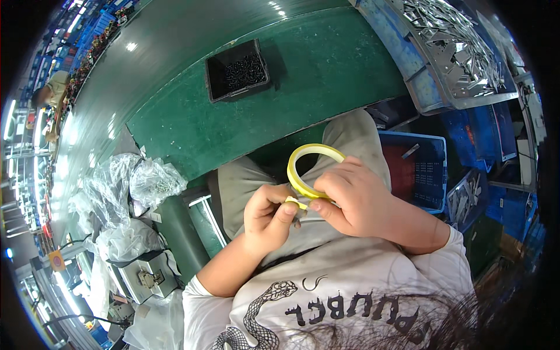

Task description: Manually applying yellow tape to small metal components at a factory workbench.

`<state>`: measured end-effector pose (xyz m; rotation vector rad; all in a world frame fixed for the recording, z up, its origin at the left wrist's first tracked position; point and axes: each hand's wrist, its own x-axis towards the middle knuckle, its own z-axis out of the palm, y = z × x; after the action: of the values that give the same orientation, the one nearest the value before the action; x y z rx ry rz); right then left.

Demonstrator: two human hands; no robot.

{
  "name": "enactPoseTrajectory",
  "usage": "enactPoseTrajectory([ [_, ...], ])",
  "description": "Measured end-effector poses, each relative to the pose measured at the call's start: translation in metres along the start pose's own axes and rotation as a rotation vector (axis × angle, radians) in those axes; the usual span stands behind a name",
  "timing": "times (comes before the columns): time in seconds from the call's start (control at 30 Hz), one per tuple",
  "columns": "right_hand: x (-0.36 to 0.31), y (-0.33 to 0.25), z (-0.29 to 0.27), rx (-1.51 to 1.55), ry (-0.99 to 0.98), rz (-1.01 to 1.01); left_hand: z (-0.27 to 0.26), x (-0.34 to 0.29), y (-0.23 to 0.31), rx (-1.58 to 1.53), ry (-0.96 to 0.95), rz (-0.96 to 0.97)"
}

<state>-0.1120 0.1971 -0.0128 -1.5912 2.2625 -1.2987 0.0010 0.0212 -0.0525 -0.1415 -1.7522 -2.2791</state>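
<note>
Above my lap, my right hand (353, 195) grips a roll of yellow tape (293, 165), its ring standing up past the fingers. A short end of the tape runs from the roll toward my left hand (269, 217). The left thumb and forefinger pinch that yellow end (297, 203), close to the right thumb. Just beneath the left fingertips shows a small greyish piece (298, 218), too hidden to name. Both hands are closed and nearly touch each other.
On the green table (326, 64) ahead stands a black bin (238, 92) of small black parts. A bin (429, 96) heaped with metal pieces is at the far right, a blue crate (444, 169) below it. Clear plastic bags (125, 192) lie at left.
</note>
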Motion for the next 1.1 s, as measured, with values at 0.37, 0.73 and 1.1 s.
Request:
enactPoseTrajectory([
  [0.37,-0.002,0.002,0.006,-0.021,0.002,0.083,0.007,-0.001,-0.007,-0.053,0.041,-0.171],
  [0.73,-0.004,0.004,0.007,-0.046,0.036,0.111,0.000,0.011,-0.003,0.498,-0.038,0.029],
  [1.1,-0.002,0.003,0.001,-0.085,0.040,0.023,-0.005,0.009,-0.001,0.473,-0.023,-0.009],
])
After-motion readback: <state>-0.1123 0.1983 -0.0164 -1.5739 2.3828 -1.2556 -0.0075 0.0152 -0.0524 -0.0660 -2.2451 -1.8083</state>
